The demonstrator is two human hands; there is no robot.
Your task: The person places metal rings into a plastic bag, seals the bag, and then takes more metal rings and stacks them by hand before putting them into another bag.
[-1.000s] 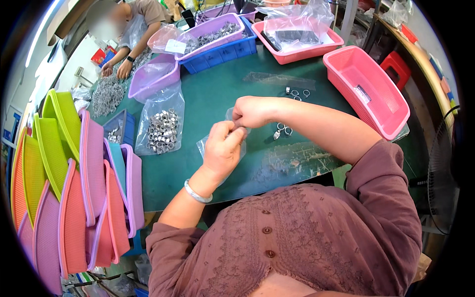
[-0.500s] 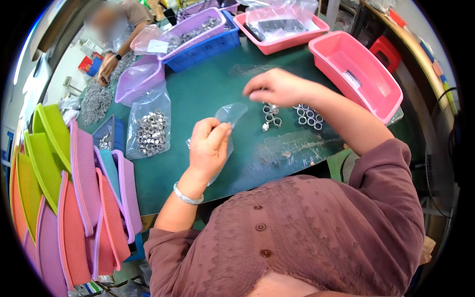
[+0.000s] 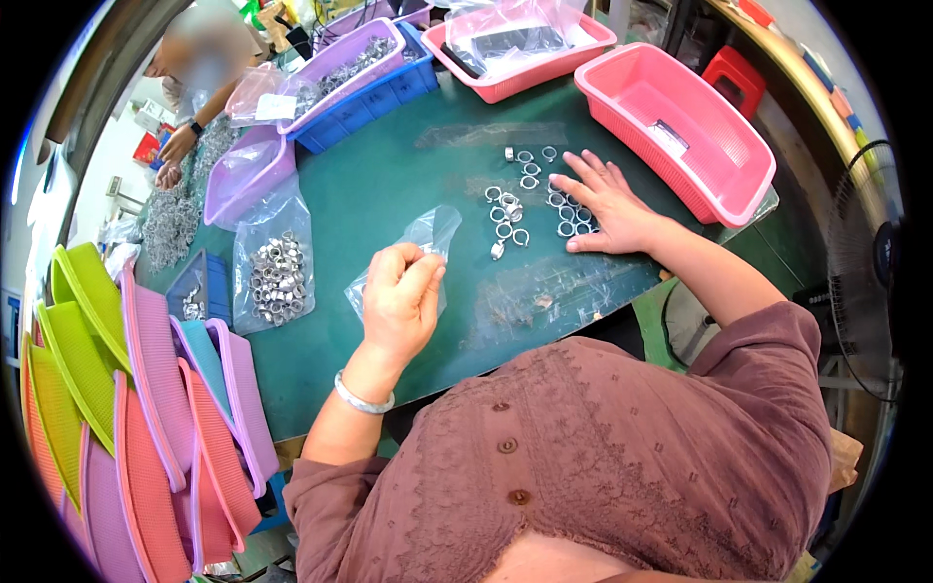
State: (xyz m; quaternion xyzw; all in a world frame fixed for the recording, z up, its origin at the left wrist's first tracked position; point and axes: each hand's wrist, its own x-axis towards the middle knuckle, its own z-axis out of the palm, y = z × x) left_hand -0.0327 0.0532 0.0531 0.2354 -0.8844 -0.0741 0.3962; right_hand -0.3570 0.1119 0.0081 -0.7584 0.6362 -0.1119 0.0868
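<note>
My left hand [image 3: 403, 296] is closed, pinching a clear plastic bag [image 3: 434, 229] above the green table; whether anything is in the bag I cannot tell. My right hand [image 3: 614, 216] lies palm down with its fingers spread over a cluster of small metal rings [image 3: 566, 229], partly covering them. Just left of that hand, more silvery rings [image 3: 510, 206] lie loose in a rough column, some upright and some flat. Farther left, a filled clear bag [image 3: 276, 282] holds many similar metal pieces.
A pink bin [image 3: 671, 146] stands at the right, another pink bin [image 3: 525, 73] with plastic bags behind. Purple and blue bins [image 3: 364, 107] of metal parts sit at the back left. Stacked colourful bins [image 3: 146, 418] crowd the left edge. A co-worker's hands [image 3: 175, 155] are by a grey heap.
My right hand has moved right and come down, opening over the ring cluster. More loose rings show where it was. My left hand still grips the bag. The view has shifted slightly.
</note>
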